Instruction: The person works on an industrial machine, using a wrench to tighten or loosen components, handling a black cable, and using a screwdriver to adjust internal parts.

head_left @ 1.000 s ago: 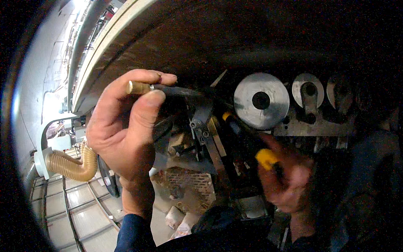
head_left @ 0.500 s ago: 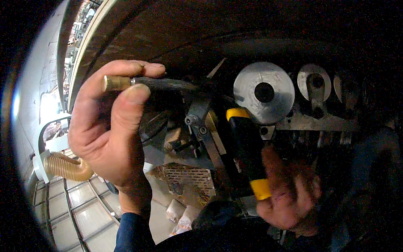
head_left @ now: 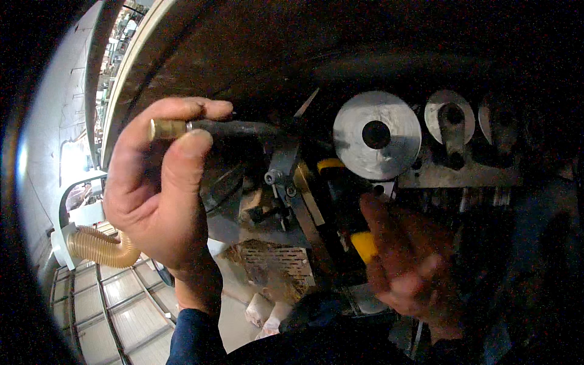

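Observation:
My left hand (head_left: 161, 170) is closed, pinching a dark rod (head_left: 240, 128) between thumb and fingers. The rod has a brass end piece (head_left: 167, 129) with a thin bright ring beside it; its right end fades into the dark machine. My right hand (head_left: 410, 267), dim and slightly blurred, is at the lower end of a black-and-yellow handle (head_left: 365, 246). One finger points upward along the handle, and the others appear curled at its yellow band. The handle's far end lies just below a shiny metal disc (head_left: 347, 129). Its working part is hidden.
Smaller metal discs (head_left: 449, 115) sit on a metal bar to the right. A bolted bracket (head_left: 283, 176) is between my hands, above a perforated plate (head_left: 277, 261). A ribbed beige hose (head_left: 103, 246) hangs at the left. Pale bags (head_left: 267, 313) lie below.
My right hand and the black-and-yellow handle have shifted up and left, and more of the handle is covered. The left hand keeps its pinch on the rod. The whole view has shifted slightly.

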`<state>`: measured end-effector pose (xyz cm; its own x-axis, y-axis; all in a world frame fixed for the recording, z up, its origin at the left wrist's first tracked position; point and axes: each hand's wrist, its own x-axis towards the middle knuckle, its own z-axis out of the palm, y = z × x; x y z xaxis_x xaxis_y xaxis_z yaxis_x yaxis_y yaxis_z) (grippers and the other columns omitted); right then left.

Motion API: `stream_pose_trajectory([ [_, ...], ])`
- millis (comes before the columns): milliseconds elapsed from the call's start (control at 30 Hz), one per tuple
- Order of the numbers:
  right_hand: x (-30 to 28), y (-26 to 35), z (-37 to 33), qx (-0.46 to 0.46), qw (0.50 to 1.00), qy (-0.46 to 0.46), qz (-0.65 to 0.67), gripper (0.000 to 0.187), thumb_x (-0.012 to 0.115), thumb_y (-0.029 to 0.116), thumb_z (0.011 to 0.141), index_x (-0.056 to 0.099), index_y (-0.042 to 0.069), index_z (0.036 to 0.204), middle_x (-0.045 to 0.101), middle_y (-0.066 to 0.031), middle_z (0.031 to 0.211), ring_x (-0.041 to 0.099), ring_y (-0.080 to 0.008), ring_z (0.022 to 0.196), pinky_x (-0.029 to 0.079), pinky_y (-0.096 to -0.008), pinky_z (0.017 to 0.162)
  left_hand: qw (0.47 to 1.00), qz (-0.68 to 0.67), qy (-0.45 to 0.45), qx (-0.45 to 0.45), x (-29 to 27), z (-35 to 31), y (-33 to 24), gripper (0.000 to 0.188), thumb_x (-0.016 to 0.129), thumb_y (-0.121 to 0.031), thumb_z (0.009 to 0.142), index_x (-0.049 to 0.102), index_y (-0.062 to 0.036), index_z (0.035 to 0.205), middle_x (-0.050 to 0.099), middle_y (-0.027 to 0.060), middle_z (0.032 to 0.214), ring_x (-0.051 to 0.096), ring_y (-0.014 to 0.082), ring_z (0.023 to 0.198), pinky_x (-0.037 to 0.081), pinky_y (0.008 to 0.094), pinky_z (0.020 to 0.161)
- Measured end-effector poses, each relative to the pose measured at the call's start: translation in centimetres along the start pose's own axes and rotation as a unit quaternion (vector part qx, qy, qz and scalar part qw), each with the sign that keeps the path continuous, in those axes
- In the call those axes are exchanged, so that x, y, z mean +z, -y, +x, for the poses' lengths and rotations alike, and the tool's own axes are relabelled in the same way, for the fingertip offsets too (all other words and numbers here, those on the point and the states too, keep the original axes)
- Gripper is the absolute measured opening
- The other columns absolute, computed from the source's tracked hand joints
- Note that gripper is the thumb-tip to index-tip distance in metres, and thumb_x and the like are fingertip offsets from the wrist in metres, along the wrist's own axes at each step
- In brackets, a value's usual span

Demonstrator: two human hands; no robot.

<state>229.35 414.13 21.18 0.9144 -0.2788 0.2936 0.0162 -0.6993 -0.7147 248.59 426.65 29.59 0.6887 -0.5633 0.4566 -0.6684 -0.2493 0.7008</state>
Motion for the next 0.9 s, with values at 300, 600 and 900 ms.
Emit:
stream_pose_trajectory([
  [300,1.6,0.5,-1.2,-0.105,0.985,-0.059,-0.125,0.054,0.060,0.004,0.068,0.056,-0.008,0.120,0.059,-0.0175,0.083,0.059,-0.0300,0.068,0.054,-0.0389,0.062,1.000,-0.025,-0.002,-0.016,-0.3,-0.2,0.0,0.020,0.064,0.003,0.084,0.063,0.0062,0.105,0.069,0.0157,0.096,0.066,0.0192,0.089,0.050,0.0273,0.082],
  [600,0.4,1.2,0.8,-0.010,0.999,0.036,-0.012,0.047,0.065,0.006,0.075,0.055,-0.008,0.119,0.063,-0.0217,0.090,0.064,-0.0322,0.072,0.055,-0.0404,0.065,0.999,-0.044,0.007,-0.007,-0.6,0.0,0.0,0.018,0.064,0.005,0.085,0.063,0.0058,0.102,0.068,0.0160,0.097,0.067,0.0202,0.090,0.051,0.0284,0.083],
  [900,1.8,1.8,-0.1,0.042,0.995,-0.064,0.060,0.040,0.071,0.009,0.081,0.057,-0.007,0.115,0.065,-0.0194,0.080,0.066,-0.0310,0.063,0.055,-0.0375,0.057,0.999,-0.029,0.000,-0.018,-0.3,0.0,-0.4,0.018,0.062,0.006,0.085,0.064,0.0052,0.103,0.069,0.0148,0.096,0.066,0.0190,0.090,0.051,0.0279,0.083],
])
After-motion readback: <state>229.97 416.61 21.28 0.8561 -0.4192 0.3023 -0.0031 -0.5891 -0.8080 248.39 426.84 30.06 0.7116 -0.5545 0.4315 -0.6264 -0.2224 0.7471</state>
